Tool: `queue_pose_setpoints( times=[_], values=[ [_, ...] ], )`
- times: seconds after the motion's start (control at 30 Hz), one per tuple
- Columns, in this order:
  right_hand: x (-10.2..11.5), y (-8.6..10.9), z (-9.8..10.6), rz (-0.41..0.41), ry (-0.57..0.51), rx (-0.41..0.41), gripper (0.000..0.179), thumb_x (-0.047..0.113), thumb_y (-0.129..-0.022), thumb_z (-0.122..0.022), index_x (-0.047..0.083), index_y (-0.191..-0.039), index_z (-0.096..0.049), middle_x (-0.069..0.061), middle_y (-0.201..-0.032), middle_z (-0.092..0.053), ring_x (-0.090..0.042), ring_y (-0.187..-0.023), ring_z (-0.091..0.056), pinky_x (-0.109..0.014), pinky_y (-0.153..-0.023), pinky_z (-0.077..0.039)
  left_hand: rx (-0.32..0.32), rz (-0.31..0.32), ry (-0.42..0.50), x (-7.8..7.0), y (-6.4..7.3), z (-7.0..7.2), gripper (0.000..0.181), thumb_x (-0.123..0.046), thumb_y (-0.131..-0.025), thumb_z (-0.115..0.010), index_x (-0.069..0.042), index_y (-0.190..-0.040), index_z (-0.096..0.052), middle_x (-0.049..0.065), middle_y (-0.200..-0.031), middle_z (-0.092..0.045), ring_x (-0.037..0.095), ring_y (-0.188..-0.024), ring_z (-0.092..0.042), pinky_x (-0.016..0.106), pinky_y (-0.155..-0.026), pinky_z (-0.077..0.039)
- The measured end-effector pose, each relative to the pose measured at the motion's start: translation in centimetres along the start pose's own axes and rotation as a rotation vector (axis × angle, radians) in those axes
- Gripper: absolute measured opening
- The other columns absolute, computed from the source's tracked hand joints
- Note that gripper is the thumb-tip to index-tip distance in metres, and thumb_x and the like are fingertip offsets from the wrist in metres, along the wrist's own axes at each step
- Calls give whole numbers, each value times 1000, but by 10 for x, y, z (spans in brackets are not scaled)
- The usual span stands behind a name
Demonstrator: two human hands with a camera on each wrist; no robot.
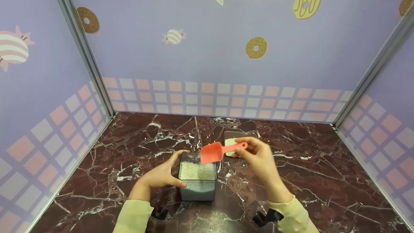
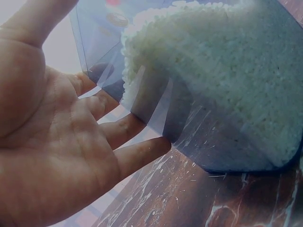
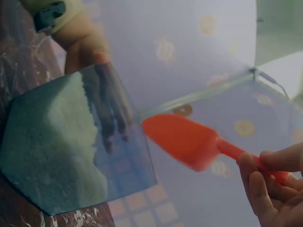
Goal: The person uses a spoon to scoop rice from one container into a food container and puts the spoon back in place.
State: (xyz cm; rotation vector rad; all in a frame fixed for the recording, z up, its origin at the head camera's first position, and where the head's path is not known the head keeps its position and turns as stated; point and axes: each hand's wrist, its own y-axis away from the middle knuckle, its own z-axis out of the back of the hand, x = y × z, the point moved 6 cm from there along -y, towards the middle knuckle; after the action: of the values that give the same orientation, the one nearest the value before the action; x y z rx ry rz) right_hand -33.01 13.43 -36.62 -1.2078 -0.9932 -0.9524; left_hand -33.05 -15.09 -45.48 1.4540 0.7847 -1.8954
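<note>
A clear, dark-tinted square container [image 1: 198, 193] stands on the table, well filled with white rice [image 1: 194, 170]. My left hand [image 1: 161, 174] holds its left side, thumb at the front corner and fingers behind; the left wrist view shows those fingers [image 2: 142, 150] against the clear wall. Between thumb and fingers, my right hand [image 1: 261, 159] pinches the handle of an orange-red scoop [image 3: 182, 139]. The scoop's blade hangs over the container's back right rim, and no rice shows in it.
Behind my right hand sits a second clear container [image 1: 240, 133] with rice in it, partly hidden. Small white grains lie scattered over the dark red marbled table [image 1: 310, 181]. Patterned lilac panels [image 1: 213, 61] enclose the back and both sides.
</note>
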Motion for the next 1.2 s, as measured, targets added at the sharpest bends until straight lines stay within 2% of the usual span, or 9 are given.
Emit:
queue_pose_setpoints(
  times=[0.17,0.37,0.47,0.57,0.67,0.73,0.97,1.07,1.2],
  values=[
    [21,7,-30,178,323,85,23,-5,-88,-71,-2,-112,-71,-14,-90,-74,-11,-68,-65,-22,-61,-57,-6,9,3,0,0,0,106,-2,-74,-85,-15,-156,-20,28,-146,-49,32,-118,-63,36,-101,-55],
    [48,22,-71,349,778,199,19,4,-91,-72,3,-110,-70,-10,-90,-76,-19,-71,-70,-27,-64,-60,-14,16,-33,1,0,1,107,-4,-74,-86,-15,-157,-19,26,-146,-50,30,-118,-63,33,-101,-54],
    [53,26,-86,377,912,207,18,5,-93,-71,4,-110,-68,-8,-86,-77,-26,-76,-73,-36,-67,-62,-17,13,-60,1,0,2,107,-6,-74,-86,-15,-157,-20,24,-146,-51,31,-120,-62,31,-102,-52],
    [52,28,-94,417,986,181,13,4,-94,-70,3,-106,-66,-7,-80,-76,-29,-73,-73,-41,-63,-61,-23,16,-84,0,0,2,107,-7,-74,-87,-16,-157,-20,22,-147,-51,32,-121,-61,33,-103,-52],
    [46,27,-96,445,991,143,10,3,-93,-71,2,-101,-66,-8,-77,-75,-29,-70,-73,-40,-58,-59,-31,25,-111,0,0,2,108,-9,-74,-87,-17,-158,-20,20,-148,-51,32,-122,-60,37,-104,-50],
    [40,25,-93,418,953,123,9,4,-92,-72,2,-100,-67,-7,-76,-74,-27,-69,-73,-38,-58,-59,-40,31,-137,-1,0,3,108,-11,-73,-88,-17,-158,-20,19,-149,-51,31,-123,-60,38,-106,-48],
    [8,7,-70,154,625,126,15,5,-90,-74,1,-104,-73,-6,-81,-72,-9,-64,-61,-21,-57,-51,-37,24,-118,-1,-1,2,108,-10,-73,-87,-14,-157,-20,24,-152,-46,34,-127,-56,37,-107,-48],
    [-4,2,-62,96,507,107,14,1,-89,-73,0,-103,-74,-7,-80,-73,-9,-61,-58,-19,-52,-48,-40,26,-115,-1,0,2,107,-10,-73,-88,-16,-156,-21,23,-151,-48,33,-126,-58,41,-108,-48],
    [-19,-3,-55,20,376,82,15,-1,-89,-73,-2,-104,-74,-11,-80,-74,-12,-61,-60,-17,-51,-47,-40,22,-120,0,0,3,106,-11,-73,-88,-17,-156,-22,20,-151,-49,33,-127,-57,36,-108,-48]
  ],
)
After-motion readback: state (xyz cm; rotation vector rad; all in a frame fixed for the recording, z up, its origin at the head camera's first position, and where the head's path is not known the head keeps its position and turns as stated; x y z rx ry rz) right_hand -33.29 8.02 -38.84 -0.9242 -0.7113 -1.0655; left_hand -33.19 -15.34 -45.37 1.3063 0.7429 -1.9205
